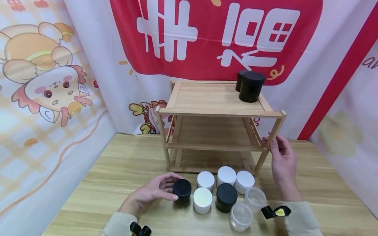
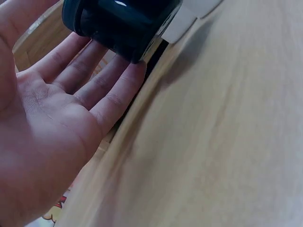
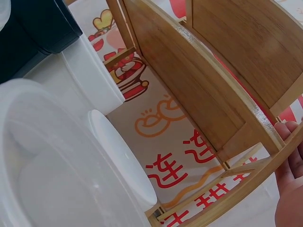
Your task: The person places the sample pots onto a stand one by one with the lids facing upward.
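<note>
My left hand (image 1: 155, 190) is at the left end of a group of jars on the table. Its thumb and fingers hold a small black jar (image 1: 181, 191) from the left side; the fingers curve behind the jar (image 2: 123, 28) in the left wrist view. On the right, my right hand (image 1: 283, 160) grips the front right post of a three-tier wooden shelf rack (image 1: 218, 113). Its fingers (image 3: 289, 156) go behind the post in the right wrist view, partly hidden. Two black jars (image 1: 252, 87) stand upright at the right end of the top tier.
In front of the rack stand several white jars (image 1: 202, 200), another black jar (image 1: 226, 198) and two clear jars (image 1: 241, 216), close together on the wooden table (image 1: 97, 196). Printed cloth (image 1: 124, 75) hangs behind and at the sides.
</note>
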Available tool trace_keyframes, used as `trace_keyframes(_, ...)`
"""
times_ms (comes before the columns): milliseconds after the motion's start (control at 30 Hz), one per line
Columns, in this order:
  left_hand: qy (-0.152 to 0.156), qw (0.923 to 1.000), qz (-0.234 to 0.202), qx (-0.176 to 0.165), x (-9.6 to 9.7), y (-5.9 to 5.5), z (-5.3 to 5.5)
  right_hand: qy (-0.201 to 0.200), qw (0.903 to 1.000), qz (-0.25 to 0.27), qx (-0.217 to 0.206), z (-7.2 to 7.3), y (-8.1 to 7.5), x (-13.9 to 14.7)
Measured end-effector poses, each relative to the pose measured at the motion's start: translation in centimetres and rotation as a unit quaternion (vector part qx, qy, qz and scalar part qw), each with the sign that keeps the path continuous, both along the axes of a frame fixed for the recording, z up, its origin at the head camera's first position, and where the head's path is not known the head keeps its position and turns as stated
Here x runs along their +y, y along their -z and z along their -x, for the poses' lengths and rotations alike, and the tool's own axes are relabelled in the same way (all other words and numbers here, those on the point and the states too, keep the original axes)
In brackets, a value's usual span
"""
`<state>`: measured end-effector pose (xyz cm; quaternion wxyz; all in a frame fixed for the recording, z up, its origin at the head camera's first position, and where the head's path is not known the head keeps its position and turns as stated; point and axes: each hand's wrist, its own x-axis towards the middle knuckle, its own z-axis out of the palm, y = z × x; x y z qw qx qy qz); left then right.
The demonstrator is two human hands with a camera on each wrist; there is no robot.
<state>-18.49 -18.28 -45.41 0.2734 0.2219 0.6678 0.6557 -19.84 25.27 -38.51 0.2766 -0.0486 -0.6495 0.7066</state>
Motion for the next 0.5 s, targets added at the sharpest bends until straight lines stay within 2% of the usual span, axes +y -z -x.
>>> trace_keyframes(200,-0.028,0.9994,0.018,0.010,0.4,-1.3,0.0,0.000,0.9999,0.007,0.010,0.1,0.1,0.1)
trace_keyframes(500,-0.080,0.9961,0.012,0.034,0.8,-3.6,-0.3,-0.001,0.9985,0.023,0.050,0.5,0.4,-0.1)
